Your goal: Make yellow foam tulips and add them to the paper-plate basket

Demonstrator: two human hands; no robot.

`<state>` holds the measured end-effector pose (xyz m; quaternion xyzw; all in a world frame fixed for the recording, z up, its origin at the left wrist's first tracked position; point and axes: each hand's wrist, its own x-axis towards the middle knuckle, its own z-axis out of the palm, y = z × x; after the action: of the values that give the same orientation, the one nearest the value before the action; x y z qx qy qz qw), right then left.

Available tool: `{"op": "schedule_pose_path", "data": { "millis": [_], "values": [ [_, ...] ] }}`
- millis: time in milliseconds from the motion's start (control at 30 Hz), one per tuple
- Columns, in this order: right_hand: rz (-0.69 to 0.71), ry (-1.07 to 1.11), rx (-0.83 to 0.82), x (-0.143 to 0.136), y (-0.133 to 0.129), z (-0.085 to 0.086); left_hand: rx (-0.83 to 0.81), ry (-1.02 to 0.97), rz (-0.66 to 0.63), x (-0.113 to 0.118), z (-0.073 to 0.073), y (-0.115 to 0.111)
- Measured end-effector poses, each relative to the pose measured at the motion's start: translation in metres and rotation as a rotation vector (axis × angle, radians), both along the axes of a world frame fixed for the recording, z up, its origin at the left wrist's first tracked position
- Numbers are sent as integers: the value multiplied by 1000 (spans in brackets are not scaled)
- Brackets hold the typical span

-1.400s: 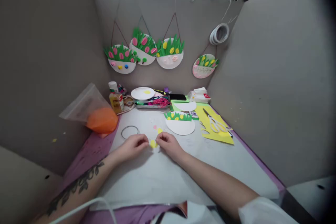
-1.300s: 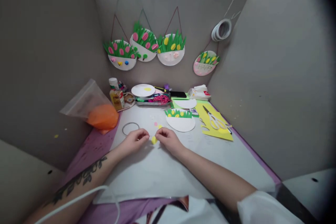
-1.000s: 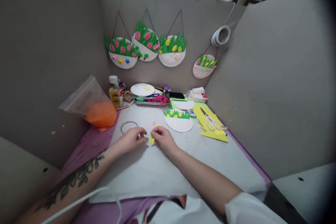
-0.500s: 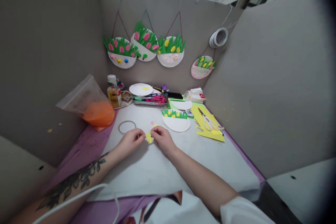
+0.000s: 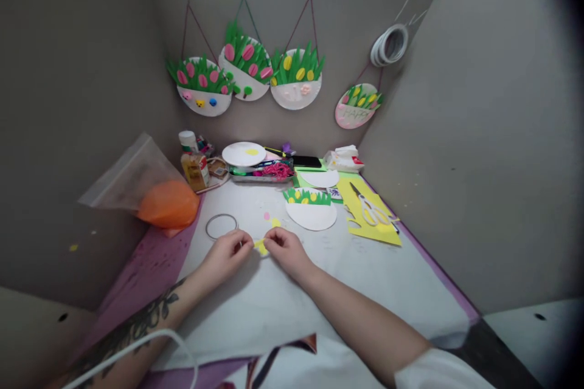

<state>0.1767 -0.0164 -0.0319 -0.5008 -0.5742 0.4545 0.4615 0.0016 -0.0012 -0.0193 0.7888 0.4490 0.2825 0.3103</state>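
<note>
Grey partition at left (image 5: 91,73), dark-flecked purple cloth (image 5: 148,264) edging our white-covered bench (image 5: 228,310), our left hand (image 5: 232,253) with fingers pinched on a small yellow paper piece (image 5: 261,247) between our hands, our right hand (image 5: 287,251) with fingers pinched at its other end, grey partition at right (image 5: 493,164).

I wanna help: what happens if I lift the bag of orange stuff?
The bag probably flops: its top looks like thin, see-through plastic. The orange stuff might make it bottom-heavy, since it bulges low down.
</note>
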Motion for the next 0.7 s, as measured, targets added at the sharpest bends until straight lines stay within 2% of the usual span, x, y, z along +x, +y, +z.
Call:
{"op": "schedule_pose_path", "data": {
  "millis": [300,700],
  "values": [
    [21,-29,94,-1,1,-7,122,87,-37,5,5,-9],
    [76,-52,141,-5,0,-6,164,57,5,5,-1,-7]
  ]
}}
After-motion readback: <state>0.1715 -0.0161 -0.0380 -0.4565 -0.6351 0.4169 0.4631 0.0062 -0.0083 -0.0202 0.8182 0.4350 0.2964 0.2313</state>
